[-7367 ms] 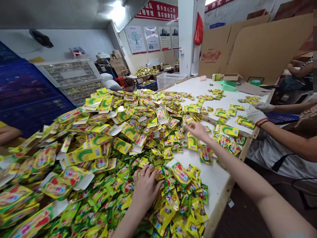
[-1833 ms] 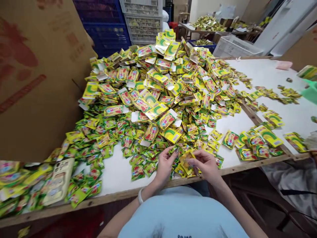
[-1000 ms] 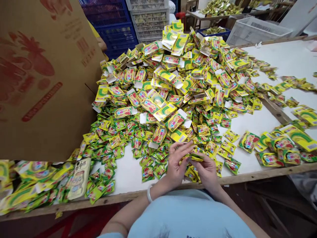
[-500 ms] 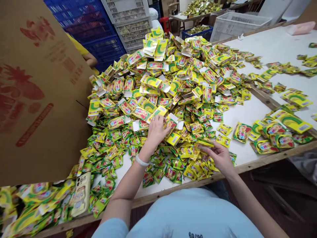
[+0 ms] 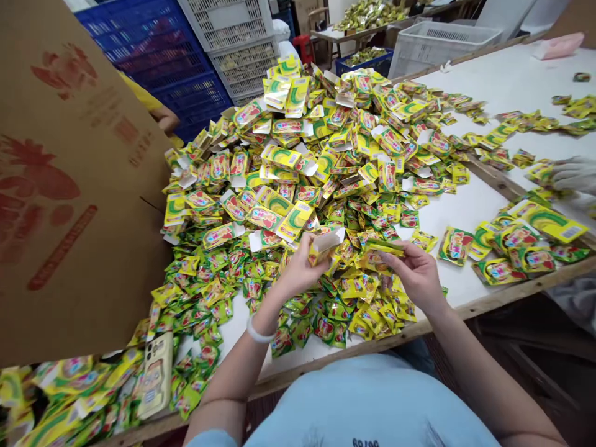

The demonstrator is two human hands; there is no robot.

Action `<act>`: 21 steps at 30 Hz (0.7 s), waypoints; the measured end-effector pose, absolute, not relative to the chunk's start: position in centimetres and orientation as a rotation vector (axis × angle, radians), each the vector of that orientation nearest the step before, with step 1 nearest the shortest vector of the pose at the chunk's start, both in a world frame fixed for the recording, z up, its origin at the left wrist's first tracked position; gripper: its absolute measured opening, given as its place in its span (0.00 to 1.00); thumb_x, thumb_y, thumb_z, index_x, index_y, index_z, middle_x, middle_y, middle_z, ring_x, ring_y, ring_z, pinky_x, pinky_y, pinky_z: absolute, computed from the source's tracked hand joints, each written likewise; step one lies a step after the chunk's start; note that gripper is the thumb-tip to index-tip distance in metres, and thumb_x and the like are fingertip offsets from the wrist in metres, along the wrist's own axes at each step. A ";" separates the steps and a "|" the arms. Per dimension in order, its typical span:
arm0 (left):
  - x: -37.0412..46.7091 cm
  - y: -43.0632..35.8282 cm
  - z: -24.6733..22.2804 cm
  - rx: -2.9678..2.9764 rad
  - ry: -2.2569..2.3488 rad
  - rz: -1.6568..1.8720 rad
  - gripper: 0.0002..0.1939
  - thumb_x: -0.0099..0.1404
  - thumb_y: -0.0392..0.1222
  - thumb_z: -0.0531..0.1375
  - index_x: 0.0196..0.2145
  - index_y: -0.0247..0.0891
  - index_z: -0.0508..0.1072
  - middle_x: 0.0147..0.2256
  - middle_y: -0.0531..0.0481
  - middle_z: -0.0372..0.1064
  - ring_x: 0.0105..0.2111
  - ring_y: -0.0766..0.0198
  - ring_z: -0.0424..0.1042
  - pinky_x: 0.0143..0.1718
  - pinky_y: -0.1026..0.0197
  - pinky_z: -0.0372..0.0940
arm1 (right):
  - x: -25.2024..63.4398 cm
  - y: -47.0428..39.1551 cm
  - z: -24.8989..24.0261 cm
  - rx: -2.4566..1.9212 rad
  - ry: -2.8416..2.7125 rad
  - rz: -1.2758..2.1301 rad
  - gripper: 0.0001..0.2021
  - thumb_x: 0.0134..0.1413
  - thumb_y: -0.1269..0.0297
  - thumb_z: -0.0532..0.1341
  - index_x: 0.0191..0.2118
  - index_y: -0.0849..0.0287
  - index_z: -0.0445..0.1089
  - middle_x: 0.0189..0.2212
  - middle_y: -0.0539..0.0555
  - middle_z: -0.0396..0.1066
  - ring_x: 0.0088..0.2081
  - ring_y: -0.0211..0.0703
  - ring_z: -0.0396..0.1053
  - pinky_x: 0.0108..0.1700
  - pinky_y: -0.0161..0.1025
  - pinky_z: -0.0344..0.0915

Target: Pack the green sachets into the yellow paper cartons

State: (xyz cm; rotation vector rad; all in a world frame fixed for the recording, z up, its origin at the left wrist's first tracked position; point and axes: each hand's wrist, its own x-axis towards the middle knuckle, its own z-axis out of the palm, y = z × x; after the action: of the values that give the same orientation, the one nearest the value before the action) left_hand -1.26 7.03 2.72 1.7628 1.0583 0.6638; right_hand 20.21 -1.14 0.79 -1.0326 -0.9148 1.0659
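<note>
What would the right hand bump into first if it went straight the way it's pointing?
Past the yellow packets it holds, the right hand would probably meet the heap of boxes and packets; depth is unclear, so I can't say which piece first.

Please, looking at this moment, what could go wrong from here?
The phone lies near the table's front edge, so a careless arm might knock it off. The heaped boxes look loosely stacked and could slide. The opened box in the left hand shows its flap out, so anything inside might spill.
</note>
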 end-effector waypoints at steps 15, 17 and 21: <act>-1.3 -0.7 1.2 1.422 0.831 0.448 0.41 0.56 0.42 0.70 0.64 0.42 0.59 0.58 0.42 0.65 0.55 0.48 0.68 0.59 0.50 0.63 | 20.4 -0.7 5.1 -0.951 -2.197 0.891 0.11 0.66 0.65 0.56 0.41 0.54 0.77 0.34 0.53 0.72 0.32 0.39 0.70 0.34 0.34 0.68; -1.4 -1.0 0.7 1.394 0.821 0.424 0.41 0.57 0.43 0.69 0.65 0.43 0.58 0.59 0.42 0.64 0.56 0.48 0.68 0.58 0.50 0.63 | 20.8 -1.0 4.7 -0.963 -2.140 0.972 0.09 0.65 0.64 0.59 0.46 0.54 0.75 0.36 0.52 0.73 0.31 0.38 0.70 0.33 0.34 0.68; -1.6 -2.2 0.0 1.326 0.811 0.315 0.44 0.58 0.44 0.68 0.67 0.43 0.52 0.60 0.40 0.63 0.57 0.48 0.67 0.58 0.49 0.63 | 21.2 -2.6 2.5 -0.945 -1.954 0.989 0.07 0.65 0.62 0.60 0.39 0.56 0.75 0.30 0.51 0.74 0.28 0.37 0.70 0.31 0.33 0.66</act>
State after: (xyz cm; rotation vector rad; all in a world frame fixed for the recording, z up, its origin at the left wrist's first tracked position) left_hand -1.61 -2.17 0.00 1.3265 0.8106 0.3151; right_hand 21.19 -2.58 2.54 -0.9451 -1.9545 0.9891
